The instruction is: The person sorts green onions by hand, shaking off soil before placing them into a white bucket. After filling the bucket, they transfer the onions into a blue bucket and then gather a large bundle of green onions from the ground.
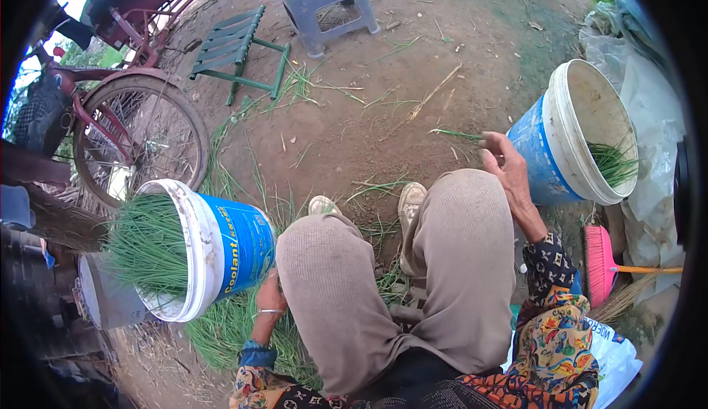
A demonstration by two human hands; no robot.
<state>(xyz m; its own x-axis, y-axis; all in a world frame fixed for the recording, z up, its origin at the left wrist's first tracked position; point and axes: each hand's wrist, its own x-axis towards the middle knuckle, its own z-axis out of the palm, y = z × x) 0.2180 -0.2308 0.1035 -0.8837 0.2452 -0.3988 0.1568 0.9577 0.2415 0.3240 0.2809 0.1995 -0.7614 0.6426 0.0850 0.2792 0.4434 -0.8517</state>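
Note:
My right hand (509, 169) is beside my right knee, left of a blue and white bucket (549, 132). Its fingers are curled, with a few thin green chive stalks (459, 135) at the fingertips. Inside that bucket lies a small bunch of chives (612, 163). On my left, my left hand (271, 293) hangs low between my knee and a tilted blue "Coolant" bucket (240, 243), its fingers mostly hidden. Chives (151, 243) fill this bucket up to its mouth. A loose heap of chives (243, 331) spreads on the ground below my left hand.
A red tricycle (136, 84) stands at the left. Ahead are a green folding stool (232, 44) and a grey plastic stool (324, 0). A pink broom (599, 265) and plastic sheeting (653, 106) lie at the right. Stray stalks litter the dirt ground (354, 125).

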